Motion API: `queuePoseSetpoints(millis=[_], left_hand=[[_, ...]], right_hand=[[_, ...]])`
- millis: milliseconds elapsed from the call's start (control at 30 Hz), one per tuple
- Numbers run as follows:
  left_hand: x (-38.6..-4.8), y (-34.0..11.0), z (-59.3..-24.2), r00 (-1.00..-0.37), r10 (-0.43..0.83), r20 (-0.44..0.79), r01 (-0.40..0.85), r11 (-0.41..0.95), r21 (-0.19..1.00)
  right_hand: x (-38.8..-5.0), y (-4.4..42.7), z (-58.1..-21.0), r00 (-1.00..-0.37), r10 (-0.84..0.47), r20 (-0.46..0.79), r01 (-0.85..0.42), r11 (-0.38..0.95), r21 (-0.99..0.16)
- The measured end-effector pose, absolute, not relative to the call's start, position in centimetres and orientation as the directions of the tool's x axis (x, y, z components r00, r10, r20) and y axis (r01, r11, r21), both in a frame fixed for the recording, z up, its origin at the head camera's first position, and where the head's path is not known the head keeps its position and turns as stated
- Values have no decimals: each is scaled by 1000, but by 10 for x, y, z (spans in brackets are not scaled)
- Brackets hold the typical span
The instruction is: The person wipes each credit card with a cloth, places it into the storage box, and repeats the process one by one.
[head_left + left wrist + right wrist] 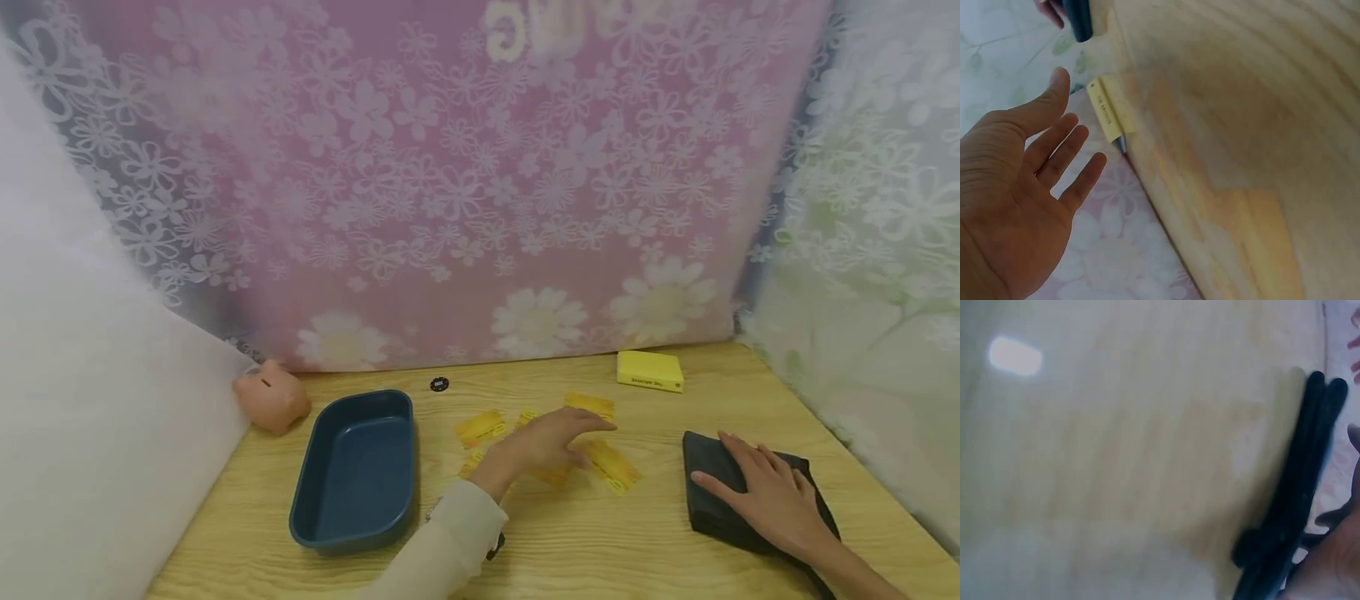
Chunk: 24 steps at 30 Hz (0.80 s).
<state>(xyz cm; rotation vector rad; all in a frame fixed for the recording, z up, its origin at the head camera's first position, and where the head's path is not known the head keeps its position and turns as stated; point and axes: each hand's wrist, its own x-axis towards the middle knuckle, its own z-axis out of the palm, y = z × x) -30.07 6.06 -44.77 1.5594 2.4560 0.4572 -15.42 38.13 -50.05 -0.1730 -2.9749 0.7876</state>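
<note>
Several yellow-orange slips lie on the wooden table, one of them (611,467) just right of my left hand (542,442) and another (481,428) to its left. That hand is over the slips with its fingers extended, and it partly covers some of them. In the left wrist view the left hand (1029,187) has its fingers spread and holds nothing. My right hand (776,504) rests on a black pouch (705,500) at the table's right. The right wrist view shows the black pouch (1297,481) edge-on beside the right hand (1329,562).
A blue tray (360,479) stands at the left, with a pink piggy bank (272,397) behind it. A black round chip (439,384) and a yellow box (650,371) lie near the back edge. Floral curtains (480,183) hang behind the table.
</note>
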Motion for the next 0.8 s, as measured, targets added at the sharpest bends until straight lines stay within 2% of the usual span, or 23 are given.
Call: queuePoseSetpoints(millis=[200,400,800], left_hand=[[-301,77,-462,-418,908,5,859,393,328],[-306,86,-471,-436,900,-1,869,422,258],[-323,100,-475,-436,895,-95,861,445,245]], right_hand=[[-152,375,-513,-981,177,82,122,887,-446],[-155,376,-516,-982,143,120,78,896,-437],[-157,387,-524,-977,100,186,5,891,-454]])
